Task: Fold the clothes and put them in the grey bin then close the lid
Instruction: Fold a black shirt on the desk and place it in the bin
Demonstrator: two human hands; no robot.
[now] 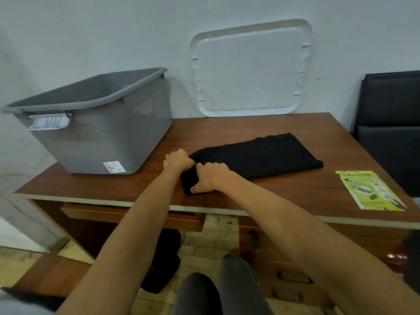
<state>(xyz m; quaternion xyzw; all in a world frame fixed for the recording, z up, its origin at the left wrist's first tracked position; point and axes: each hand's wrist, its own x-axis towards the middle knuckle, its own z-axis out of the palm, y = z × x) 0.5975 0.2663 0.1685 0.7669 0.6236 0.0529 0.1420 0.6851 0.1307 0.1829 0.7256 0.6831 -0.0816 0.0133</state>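
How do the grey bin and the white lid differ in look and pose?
The grey bin is a deep, open-topped tub; the white lid is a flat panel. The grey bin stands upright on the desk's left end; the white lid leans on edge against the wall. Both have rounded rectangular outlines. Neither is held: the left hand and right hand grip the black garment.
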